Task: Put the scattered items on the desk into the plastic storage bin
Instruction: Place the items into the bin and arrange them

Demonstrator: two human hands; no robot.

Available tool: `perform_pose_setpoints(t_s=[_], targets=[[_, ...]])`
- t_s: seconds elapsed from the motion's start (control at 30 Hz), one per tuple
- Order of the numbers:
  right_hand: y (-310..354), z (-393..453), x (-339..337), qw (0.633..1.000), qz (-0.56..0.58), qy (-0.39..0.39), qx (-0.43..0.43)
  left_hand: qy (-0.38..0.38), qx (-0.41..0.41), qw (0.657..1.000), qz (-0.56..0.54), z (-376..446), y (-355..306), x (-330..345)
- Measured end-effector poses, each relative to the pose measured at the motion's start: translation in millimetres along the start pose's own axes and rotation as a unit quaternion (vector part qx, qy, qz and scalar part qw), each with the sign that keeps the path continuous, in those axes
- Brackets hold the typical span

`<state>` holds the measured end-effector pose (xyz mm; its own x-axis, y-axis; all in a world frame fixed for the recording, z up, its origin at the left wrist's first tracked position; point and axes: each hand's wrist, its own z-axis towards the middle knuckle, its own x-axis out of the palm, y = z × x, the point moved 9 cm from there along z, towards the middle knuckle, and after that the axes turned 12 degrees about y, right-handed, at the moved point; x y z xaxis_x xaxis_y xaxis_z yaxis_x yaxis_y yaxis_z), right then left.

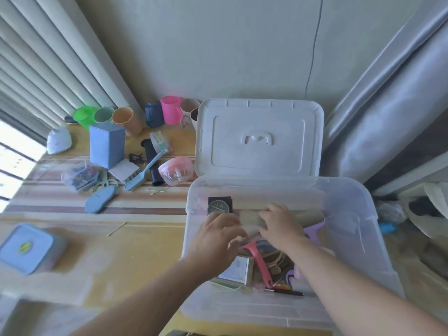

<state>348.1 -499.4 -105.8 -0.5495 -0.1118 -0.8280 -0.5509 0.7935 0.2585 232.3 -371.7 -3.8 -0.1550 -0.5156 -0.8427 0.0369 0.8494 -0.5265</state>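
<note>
Hands first: our left hand (219,235) and right hand (278,225) both grip a flat, blurred, pale packet (249,220) inside the clear bin (358,229). We judge it light and slightly floppy, so gripping both ends suits it. Cups (127,120) wait on the desk (135,238).

Two bare forearms — no sleeves, rings or watch.

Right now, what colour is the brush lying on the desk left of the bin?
Light blue brush, clearest in the head view.
</note>
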Motion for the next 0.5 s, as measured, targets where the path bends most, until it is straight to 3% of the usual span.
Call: perform_pose_setpoints(t_s=[0.1,0.2,0.27,0.37,0.5], targets=[[28.6,-8.5,-45.0,0.989,0.066,-0.128,-0.044,-0.076,-0.02,0.997,-0.013,-11.3,34.0,-48.3],[77.2,-24.1,-104.0,0.946,0.105,-0.282,-0.117,-0.138,-0.106,0.985,-0.008,-20.5,97.9,-92.4],[117.5,-23.9,-132.1,0.928,0.106,-0.32,-0.158,-0.148,-0.168,0.974,-0.02,-27.0,146.0,-108.5],[178.4,-2.9,-152.5,0.925,0.091,-0.311,-0.2,-0.116,-0.244,0.962,-0.032,-41.1,215.9,-113.3],[248.4,72.7,-133.0,0.975,0.011,-0.155,-0.157,0.032,-0.331,0.943,-0.01,-72.6,299.2,-83.0]])
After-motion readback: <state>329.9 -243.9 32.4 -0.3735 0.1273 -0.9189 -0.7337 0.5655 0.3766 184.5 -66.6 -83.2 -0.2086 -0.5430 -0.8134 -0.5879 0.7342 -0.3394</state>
